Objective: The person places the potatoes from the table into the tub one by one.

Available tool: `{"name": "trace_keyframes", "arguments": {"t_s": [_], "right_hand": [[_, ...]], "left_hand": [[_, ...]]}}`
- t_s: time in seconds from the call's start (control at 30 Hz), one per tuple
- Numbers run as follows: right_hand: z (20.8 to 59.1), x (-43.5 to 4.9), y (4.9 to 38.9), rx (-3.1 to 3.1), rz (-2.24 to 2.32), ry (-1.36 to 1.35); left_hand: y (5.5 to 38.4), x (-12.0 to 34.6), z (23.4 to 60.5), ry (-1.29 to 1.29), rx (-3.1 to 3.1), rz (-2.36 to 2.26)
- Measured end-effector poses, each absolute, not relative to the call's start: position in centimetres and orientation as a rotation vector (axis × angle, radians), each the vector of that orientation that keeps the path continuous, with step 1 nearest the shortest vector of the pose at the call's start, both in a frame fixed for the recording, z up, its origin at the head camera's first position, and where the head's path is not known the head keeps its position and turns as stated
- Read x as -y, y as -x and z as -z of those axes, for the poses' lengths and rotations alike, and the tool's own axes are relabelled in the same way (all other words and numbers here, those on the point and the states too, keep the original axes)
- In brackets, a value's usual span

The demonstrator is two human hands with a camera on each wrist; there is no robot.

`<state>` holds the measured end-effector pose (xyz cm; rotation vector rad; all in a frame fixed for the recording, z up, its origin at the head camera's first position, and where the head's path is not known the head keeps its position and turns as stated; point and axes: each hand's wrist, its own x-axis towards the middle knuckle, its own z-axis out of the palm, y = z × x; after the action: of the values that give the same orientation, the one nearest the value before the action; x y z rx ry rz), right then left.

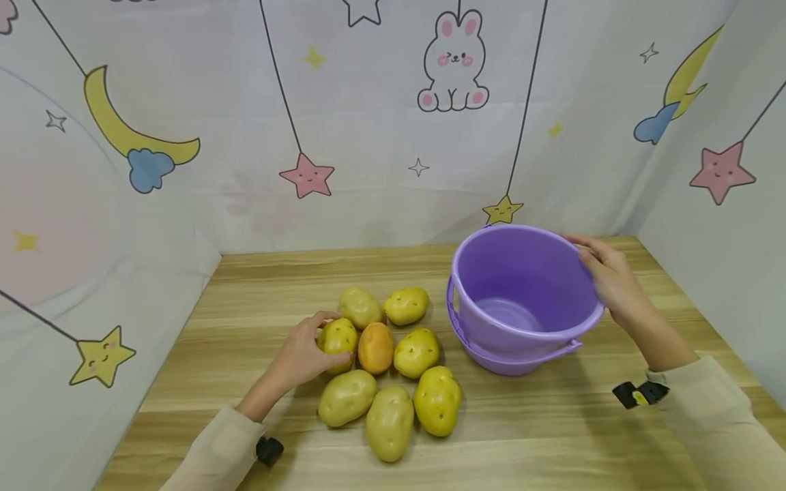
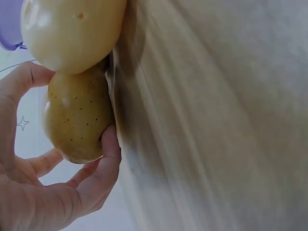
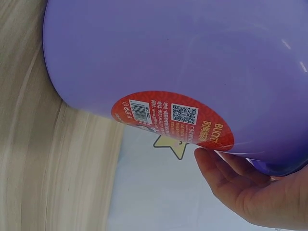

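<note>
My left hand (image 1: 301, 354) holds a yellow potato (image 1: 339, 334) at the left of a group, thumb on one side and fingers on the other. In the left wrist view this speckled potato (image 2: 79, 118) touches a larger pale potato (image 2: 72, 33). An orange-brown oval piece (image 1: 376, 348) lies right beside it, with several other yellow potatoes (image 1: 390, 423) around. To the right, a purple bucket (image 1: 522, 273) has its mouth facing up, and the part of its inner bottom in sight is bare. My right hand (image 1: 614, 283) grips the bucket's right rim, thumb inside and fingers outside.
The potatoes and bucket are on a wood-grain table (image 1: 258, 286). A white cloth backdrop (image 1: 381, 123) printed with stars, moons and a rabbit rises behind and at both sides. The bucket's handle (image 1: 561, 351) hangs down its front. A red label (image 3: 173, 120) is on its outside wall.
</note>
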<state>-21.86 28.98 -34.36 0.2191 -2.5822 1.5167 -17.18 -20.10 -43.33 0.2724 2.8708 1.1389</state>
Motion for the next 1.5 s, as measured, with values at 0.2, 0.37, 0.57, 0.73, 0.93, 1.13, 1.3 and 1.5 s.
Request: {"name": "trace_keyframes", "arguments": {"t_s": [0.2,0.37,0.57,0.73,0.93,1.13,1.3,1.5], "right_hand": [[34.5,-29.0,21.8,2.580,-1.521,-0.233],[34.4,-28.9,21.7,2.570,-1.519,-0.240],[34.3,-29.0,21.8,2.543,-1.548,-0.259],[34.3,-29.1,21.7,2.535,-1.556,-0.264],[34.3,-29.0,21.8,2.565,-1.527,-0.255],[34.3,-28.9,21.7,2.564,-1.525,-0.261],[34.4,-28.9,21.6,2.560,-1.522,-0.276],[34.3,-28.9,21.6,2.559,-1.512,-0.301]], "left_hand": [[16.9,20.1,42.4,-0.254,-2.857,-1.154],[17.0,19.9,41.4,-0.309,-2.873,-1.159],[17.0,19.6,40.3,-0.396,-2.876,-1.196],[17.1,19.1,39.6,-0.437,-2.882,-1.205],[17.4,18.4,38.7,-0.462,-2.863,-1.189],[17.8,17.4,37.2,-0.537,-2.832,-1.228],[18.1,16.6,36.1,-0.584,-2.815,-1.227],[18.6,15.7,35.2,-0.621,-2.800,-1.241]]}}
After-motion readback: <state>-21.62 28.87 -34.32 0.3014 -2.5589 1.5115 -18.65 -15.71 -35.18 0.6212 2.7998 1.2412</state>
